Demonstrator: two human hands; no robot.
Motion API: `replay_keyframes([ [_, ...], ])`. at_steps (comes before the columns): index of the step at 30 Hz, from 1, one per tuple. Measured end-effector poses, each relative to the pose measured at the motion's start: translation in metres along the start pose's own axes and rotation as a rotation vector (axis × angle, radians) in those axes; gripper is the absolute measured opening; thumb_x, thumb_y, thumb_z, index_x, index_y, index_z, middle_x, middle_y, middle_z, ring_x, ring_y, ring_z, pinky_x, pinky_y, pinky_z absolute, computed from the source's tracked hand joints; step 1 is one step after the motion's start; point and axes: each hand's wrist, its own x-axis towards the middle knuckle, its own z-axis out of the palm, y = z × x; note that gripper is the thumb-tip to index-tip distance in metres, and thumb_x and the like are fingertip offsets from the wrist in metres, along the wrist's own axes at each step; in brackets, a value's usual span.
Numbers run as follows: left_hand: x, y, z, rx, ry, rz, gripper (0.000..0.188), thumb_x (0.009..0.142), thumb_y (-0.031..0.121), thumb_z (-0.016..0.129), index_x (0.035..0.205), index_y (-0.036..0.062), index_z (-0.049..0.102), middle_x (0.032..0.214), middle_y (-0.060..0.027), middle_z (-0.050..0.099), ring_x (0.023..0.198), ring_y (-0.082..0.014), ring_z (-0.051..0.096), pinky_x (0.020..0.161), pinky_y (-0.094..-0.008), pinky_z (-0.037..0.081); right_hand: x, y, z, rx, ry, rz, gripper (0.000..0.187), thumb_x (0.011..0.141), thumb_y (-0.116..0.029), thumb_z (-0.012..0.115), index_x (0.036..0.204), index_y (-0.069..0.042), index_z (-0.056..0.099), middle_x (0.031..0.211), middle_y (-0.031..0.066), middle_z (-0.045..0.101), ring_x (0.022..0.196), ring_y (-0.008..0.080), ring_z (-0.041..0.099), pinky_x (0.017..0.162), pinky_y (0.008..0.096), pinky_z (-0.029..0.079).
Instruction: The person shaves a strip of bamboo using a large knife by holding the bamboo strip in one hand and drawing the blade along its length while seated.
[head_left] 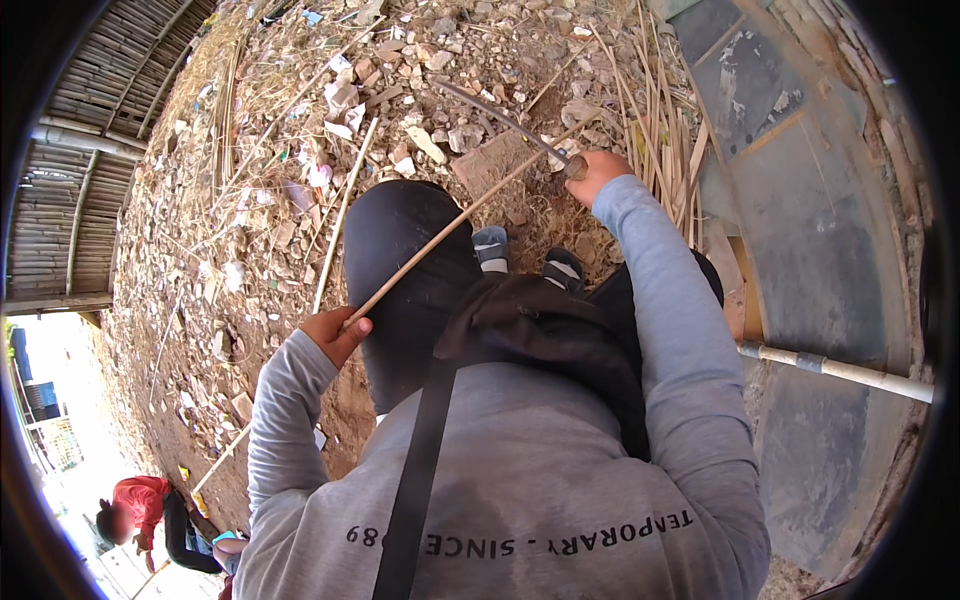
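A long, thin bamboo strip (440, 238) slants across my dark-trousered lap, from the lower left up to the right. My left hand (336, 336) is closed round it beside my left knee, thumb on top. The fingers of my right hand (604, 178) wrap the round wooden handle of a long knife (505, 118). Its narrow dark blade points away and to the left, over the ground beyond my feet. Near the handle the blade crosses the strip; whether they touch I cannot tell.
Stones, brick pieces and litter cover the ground (270, 250). More bamboo strips (655, 120) lie at the far right, beside grey panels (830, 240). A pale pole (840, 372) juts in at the right. A person in red (140, 505) sits at the lower left. A bamboo wall (60, 210) stands left.
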Motion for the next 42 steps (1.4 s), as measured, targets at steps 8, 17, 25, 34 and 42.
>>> replay_keyframes([
  [8, 0.006, 0.005, -0.003, 0.066, -0.067, -0.037, 0.042, 0.094, 0.039, 0.058, 0.104, -0.0007, 0.062, 0.074, -0.0086, 0.061, 0.069, -0.0174, 0.056, 0.066, -0.0336, 0.045, -0.005, -0.010, 0.011, -0.037, -0.029, -0.082, 0.031, 0.074, -0.030, 0.068, 0.096, -0.008, 0.068, 0.087, 0.0174, 0.068, 0.085, 0.0369, 0.065, 0.079, 0.0431, 0.052],
  [17, 0.007, 0.006, -0.001, 0.141, -0.049, -0.048, 0.038, 0.093, 0.035, 0.060, 0.109, 0.0009, 0.063, 0.073, -0.0099, 0.061, 0.070, -0.0179, 0.057, 0.068, -0.0340, 0.046, -0.017, -0.030, -0.001, -0.081, -0.111, -0.112, 0.034, 0.073, -0.029, 0.071, 0.099, -0.007, 0.068, 0.094, 0.0189, 0.068, 0.090, 0.0361, 0.065, 0.083, 0.0422, 0.051],
  [25, 0.006, 0.009, -0.002, 0.111, -0.028, -0.072, 0.034, 0.092, 0.032, 0.060, 0.105, 0.0008, 0.064, 0.070, -0.0108, 0.059, 0.067, -0.0184, 0.057, 0.064, -0.0351, 0.045, -0.002, -0.011, 0.005, -0.042, -0.011, -0.036, 0.035, 0.072, -0.031, 0.071, 0.099, -0.009, 0.068, 0.089, 0.0177, 0.068, 0.088, 0.0365, 0.065, 0.081, 0.0425, 0.052],
  [34, 0.008, 0.010, -0.004, 0.081, -0.043, -0.047, 0.033, 0.092, 0.031, 0.060, 0.105, 0.0009, 0.064, 0.072, -0.0109, 0.061, 0.069, -0.0192, 0.058, 0.066, -0.0345, 0.046, 0.012, 0.011, 0.011, 0.018, 0.009, 0.014, 0.031, 0.073, -0.030, 0.069, 0.093, -0.007, 0.068, 0.089, 0.0171, 0.068, 0.086, 0.0352, 0.065, 0.080, 0.0420, 0.052],
  [42, 0.011, 0.023, -0.007, 0.088, -0.124, -0.117, 0.035, 0.093, 0.032, 0.060, 0.109, 0.0008, 0.063, 0.074, -0.0093, 0.062, 0.071, -0.0171, 0.057, 0.069, -0.0333, 0.046, 0.009, 0.015, 0.016, -0.005, -0.071, 0.000, 0.031, 0.071, -0.029, 0.068, 0.091, -0.006, 0.069, 0.085, 0.0188, 0.068, 0.086, 0.0354, 0.065, 0.080, 0.0425, 0.051],
])
